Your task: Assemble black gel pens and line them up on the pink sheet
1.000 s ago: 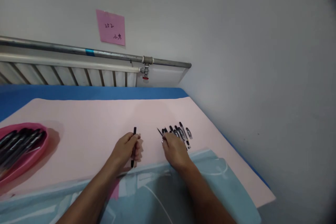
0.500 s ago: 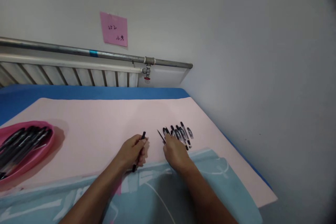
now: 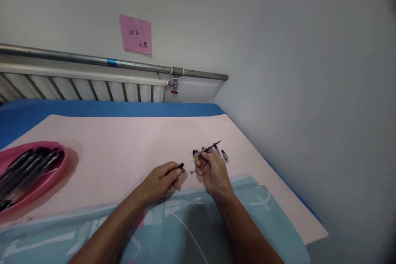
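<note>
My left hand (image 3: 165,179) is closed around a black pen barrel (image 3: 180,166), whose end pokes out past the thumb toward the right. In my right hand (image 3: 214,170), thumb and fingers pinch a thin dark pen refill (image 3: 213,146). Its pointed tip faces up and to the right, and a yellowish bit shows near the fingers at the other end. Behind that hand lie several black and clear pen parts, partly covered by it. A pen cap (image 3: 224,156) lies to their right. One small dark piece (image 3: 192,172) rests on the table between the two hands.
A pink basket (image 3: 63,169) full of black pens stands at the left on the pink tabletop (image 3: 123,144). Light blue patterned cloth (image 3: 272,214) lies along the near edge. A radiator with a pipe (image 3: 139,66) runs behind, and a wall closes the right side.
My right hand has lifted off the pen parts and turned, swinging the refill so its tip points up and right. My left hand has moved rightward and tilted the barrel toward it.
</note>
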`<state>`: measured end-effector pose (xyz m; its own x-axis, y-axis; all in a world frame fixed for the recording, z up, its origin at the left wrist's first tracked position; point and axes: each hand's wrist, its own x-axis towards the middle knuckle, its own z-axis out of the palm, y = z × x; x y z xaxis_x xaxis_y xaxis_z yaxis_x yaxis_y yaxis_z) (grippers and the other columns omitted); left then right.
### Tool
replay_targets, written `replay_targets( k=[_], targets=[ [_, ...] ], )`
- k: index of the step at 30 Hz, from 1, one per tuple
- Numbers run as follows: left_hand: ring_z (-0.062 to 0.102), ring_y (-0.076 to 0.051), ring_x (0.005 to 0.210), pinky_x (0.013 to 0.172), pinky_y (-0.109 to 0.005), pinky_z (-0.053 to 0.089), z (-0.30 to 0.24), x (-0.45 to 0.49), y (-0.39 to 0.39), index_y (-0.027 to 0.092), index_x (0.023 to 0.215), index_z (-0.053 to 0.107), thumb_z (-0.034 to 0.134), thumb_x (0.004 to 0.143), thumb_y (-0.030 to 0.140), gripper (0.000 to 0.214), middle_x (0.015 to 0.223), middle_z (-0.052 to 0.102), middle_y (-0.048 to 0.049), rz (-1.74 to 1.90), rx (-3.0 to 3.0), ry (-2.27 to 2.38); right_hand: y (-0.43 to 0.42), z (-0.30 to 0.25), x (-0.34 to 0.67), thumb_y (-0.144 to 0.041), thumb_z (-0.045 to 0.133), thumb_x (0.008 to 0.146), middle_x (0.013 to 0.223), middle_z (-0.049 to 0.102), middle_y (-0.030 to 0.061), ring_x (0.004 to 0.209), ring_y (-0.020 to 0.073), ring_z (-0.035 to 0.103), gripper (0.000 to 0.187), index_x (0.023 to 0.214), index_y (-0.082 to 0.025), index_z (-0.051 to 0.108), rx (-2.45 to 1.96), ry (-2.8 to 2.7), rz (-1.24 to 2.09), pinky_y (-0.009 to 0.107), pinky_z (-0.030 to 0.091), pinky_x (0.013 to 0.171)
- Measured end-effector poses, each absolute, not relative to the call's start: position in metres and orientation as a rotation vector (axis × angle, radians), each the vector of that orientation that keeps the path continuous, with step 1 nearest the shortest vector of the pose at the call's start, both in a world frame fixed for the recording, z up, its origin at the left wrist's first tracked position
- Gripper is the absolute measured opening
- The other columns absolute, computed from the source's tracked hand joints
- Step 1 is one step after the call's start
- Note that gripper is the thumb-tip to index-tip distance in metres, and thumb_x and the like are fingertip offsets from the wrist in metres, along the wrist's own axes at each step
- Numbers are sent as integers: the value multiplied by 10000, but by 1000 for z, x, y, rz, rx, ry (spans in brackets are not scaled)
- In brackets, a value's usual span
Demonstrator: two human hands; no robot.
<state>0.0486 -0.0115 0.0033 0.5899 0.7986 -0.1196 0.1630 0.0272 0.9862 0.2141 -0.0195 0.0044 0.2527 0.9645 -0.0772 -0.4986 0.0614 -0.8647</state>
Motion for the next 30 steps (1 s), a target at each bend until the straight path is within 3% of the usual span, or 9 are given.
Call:
replay_targets(
  k=[5,11,15,24,27,30],
  targets=[
    [341,-59,463,443,-186,251,2,48,-10,144,922,585,416,820,392,317,572,457,43,583,1484,870,-21,4,210,-193,588,674,613,544,-44,479,81,518,124,713,-181,471,-875,-625,1230,147,351,320],
    [355,-67,488,461,-186,257,4,49,-12,152,756,580,451,799,394,277,566,453,34,595,1475,834,-25,5,204,-204,556,705,530,542,-29,463,88,513,67,719,-170,501,-930,-718,1261,152,376,343],
    [334,-67,470,444,-187,237,6,48,-13,152,782,585,458,799,389,270,539,426,41,595,1458,818,-25,7,204,-212,557,694,542,538,-32,461,87,515,79,720,-171,494,-954,-731,1259,153,365,340],
    [320,-54,440,428,-185,228,2,48,-12,152,648,502,457,796,418,308,495,388,58,598,1452,842,-32,8,201,-237,557,698,506,503,-64,370,52,401,102,766,-163,541,-1163,-1138,1265,167,314,353],
    [299,-43,405,402,-179,202,3,46,-10,144,762,554,459,788,438,311,499,408,61,633,1369,892,-28,5,209,-304,539,724,523,484,-65,389,64,397,191,865,-175,547,-1217,-1094,1154,180,292,358],
    [289,-33,390,382,-168,173,6,44,-9,149,855,570,470,778,453,330,525,421,60,668,1273,933,-22,0,224,-289,495,746,567,509,-39,470,87,442,132,801,-181,548,-1402,-1199,843,196,312,415]
  ],
)
